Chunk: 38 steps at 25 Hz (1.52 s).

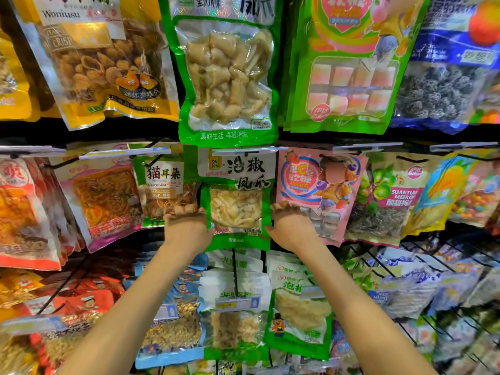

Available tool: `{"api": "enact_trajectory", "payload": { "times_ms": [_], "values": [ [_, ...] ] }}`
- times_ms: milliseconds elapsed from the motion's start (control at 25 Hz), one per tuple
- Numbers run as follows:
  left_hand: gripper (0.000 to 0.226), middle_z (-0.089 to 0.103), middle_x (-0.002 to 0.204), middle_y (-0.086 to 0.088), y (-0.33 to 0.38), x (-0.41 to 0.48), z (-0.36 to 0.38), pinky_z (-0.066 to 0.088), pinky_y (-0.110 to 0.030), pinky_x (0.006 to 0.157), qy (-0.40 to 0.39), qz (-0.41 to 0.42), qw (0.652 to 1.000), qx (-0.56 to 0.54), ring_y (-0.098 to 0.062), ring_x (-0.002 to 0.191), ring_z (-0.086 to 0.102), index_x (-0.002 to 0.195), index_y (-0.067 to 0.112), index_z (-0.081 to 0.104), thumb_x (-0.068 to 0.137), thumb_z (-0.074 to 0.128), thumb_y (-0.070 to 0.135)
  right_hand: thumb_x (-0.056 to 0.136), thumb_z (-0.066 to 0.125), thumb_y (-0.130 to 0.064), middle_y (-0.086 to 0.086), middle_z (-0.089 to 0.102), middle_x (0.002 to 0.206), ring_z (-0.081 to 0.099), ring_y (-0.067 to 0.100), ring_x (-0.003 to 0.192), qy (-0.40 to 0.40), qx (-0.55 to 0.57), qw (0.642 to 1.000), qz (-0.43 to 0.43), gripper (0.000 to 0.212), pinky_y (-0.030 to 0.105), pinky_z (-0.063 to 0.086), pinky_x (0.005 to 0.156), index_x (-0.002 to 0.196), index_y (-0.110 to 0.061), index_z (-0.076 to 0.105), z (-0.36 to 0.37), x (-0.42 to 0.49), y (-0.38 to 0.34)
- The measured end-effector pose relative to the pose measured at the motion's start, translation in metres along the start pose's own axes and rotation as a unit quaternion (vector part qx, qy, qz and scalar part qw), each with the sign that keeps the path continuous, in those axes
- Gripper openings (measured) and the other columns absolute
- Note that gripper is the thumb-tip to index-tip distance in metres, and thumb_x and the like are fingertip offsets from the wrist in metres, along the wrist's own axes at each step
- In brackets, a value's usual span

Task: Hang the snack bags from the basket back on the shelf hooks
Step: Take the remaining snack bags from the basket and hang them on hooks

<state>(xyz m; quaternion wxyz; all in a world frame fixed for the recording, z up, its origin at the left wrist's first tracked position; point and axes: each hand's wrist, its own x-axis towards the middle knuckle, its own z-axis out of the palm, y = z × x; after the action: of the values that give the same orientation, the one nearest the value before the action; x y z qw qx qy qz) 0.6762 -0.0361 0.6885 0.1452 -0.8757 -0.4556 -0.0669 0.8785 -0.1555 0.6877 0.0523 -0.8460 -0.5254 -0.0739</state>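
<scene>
Risk: we're holding the green snack bag [236,204] against the middle shelf row, fingers of left hand [186,226] and right hand [289,226] curling round its lower sides. Price strip [244,150] is hiding the hole; letting go unseated is risking a drop.

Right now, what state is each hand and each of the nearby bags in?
middle green bag, held upright between both hands, top at the label strip; hooked or not, cannot tell.
left hand, grips its left edge.
right hand, grips its right edge.
upper green bag, hanging upright in the row above.
pink bag, hanging, lower left part behind the right hand.
</scene>
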Motion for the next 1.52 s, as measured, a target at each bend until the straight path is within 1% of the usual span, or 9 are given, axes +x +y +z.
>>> {"api": "enact_trajectory", "payload": {
  "times_ms": [120,240,440,680,840,1080,1200,1320,1520],
  "values": [
    [0.05,0.065,0.111,-0.009,0.011,-0.006,-0.006,0.049,-0.037,0.084,0.031,0.037,0.999,-0.022,-0.029,0.104,0.062,0.133,0.013,0.05,0.097,0.044,0.047,0.091,0.055,-0.046,0.016,0.048,0.14,0.045,0.036,0.128,0.007,-0.007,1.0,-0.003,0.06,0.045,0.043,0.102,0.14,-0.014,0.044,-0.002,-0.009,0.007],
    [0.049,0.063,0.11,-0.01,0.025,-0.011,-0.013,0.048,-0.037,0.077,0.019,0.041,0.998,-0.042,-0.03,0.1,0.064,0.135,0.013,0.046,0.098,0.044,0.047,0.091,0.056,-0.046,0.015,0.046,0.142,0.042,0.036,0.131,0.015,-0.002,1.0,-0.011,0.059,0.046,0.039,0.106,0.139,-0.014,0.046,-0.011,-0.019,0.019],
    [0.049,0.049,0.134,-0.012,0.062,-0.015,-0.032,0.043,-0.049,0.096,-0.026,0.048,0.997,-0.05,-0.036,0.124,0.049,0.133,0.015,0.045,0.098,0.044,0.049,0.093,0.057,-0.043,0.013,0.036,0.148,0.029,0.033,0.141,0.017,0.006,1.0,-0.006,0.057,0.053,0.031,0.111,0.14,-0.013,0.046,-0.021,-0.038,0.049],
    [0.049,0.058,0.127,-0.012,0.123,-0.019,-0.051,0.047,-0.044,0.094,-0.022,0.045,0.998,-0.045,-0.035,0.122,0.05,0.124,0.015,0.056,0.094,0.048,0.053,0.094,0.052,-0.058,0.011,0.023,0.159,0.023,0.033,0.145,-0.004,0.026,0.999,-0.032,0.07,0.054,0.026,0.113,0.148,-0.015,0.035,-0.029,-0.06,0.101],
    [0.048,0.061,0.121,-0.013,0.162,-0.027,-0.062,0.048,-0.042,0.085,-0.001,0.046,0.997,-0.058,-0.034,0.117,0.056,0.13,0.017,0.051,0.096,0.047,0.05,0.092,0.05,-0.061,0.013,0.035,0.152,0.033,0.036,0.138,0.006,0.012,0.998,-0.055,0.078,0.052,0.031,0.11,0.152,-0.017,0.027,-0.037,-0.072,0.14],
    [0.048,0.063,0.108,-0.009,0.194,-0.03,-0.063,0.039,-0.035,0.065,0.026,0.026,0.992,-0.117,-0.03,0.103,0.061,0.13,0.016,0.049,0.095,0.05,0.049,0.096,0.054,-0.044,0.013,0.047,0.142,0.041,0.035,0.131,0.067,0.032,0.995,-0.069,0.057,0.046,0.039,0.102,0.141,-0.011,0.044,-0.038,-0.074,0.172],
    [0.046,0.066,0.098,-0.009,0.196,-0.023,-0.063,0.044,-0.036,0.062,0.027,-0.014,0.97,-0.243,-0.031,0.095,0.064,0.125,0.014,0.052,0.095,0.053,0.048,0.093,0.056,-0.041,0.014,0.051,0.137,0.044,0.036,0.128,0.083,0.07,0.993,-0.052,0.056,0.046,0.044,0.098,0.139,-0.011,0.046,-0.033,-0.065,0.177],
    [0.036,0.062,0.09,-0.006,0.187,-0.009,-0.055,0.051,-0.04,0.075,-0.006,-0.061,0.929,-0.365,-0.026,0.086,0.063,0.118,0.016,0.054,0.095,0.056,0.044,0.093,0.056,-0.039,0.017,0.044,0.14,0.042,0.04,0.129,0.068,0.119,0.989,-0.056,0.057,0.049,0.049,0.094,0.141,-0.011,0.042,-0.024,-0.055,0.177],
    [0.044,0.057,0.134,-0.013,0.181,0.01,-0.043,0.046,-0.034,0.093,-0.001,-0.079,0.86,-0.504,-0.027,0.124,0.055,0.136,0.014,0.044,0.097,0.059,0.029,0.093,0.057,-0.032,0.015,0.05,0.129,0.057,0.036,0.11,0.083,0.282,0.956,-0.018,0.052,0.046,0.052,0.084,0.134,-0.007,0.037,-0.004,-0.039,0.175]
  ]
}}
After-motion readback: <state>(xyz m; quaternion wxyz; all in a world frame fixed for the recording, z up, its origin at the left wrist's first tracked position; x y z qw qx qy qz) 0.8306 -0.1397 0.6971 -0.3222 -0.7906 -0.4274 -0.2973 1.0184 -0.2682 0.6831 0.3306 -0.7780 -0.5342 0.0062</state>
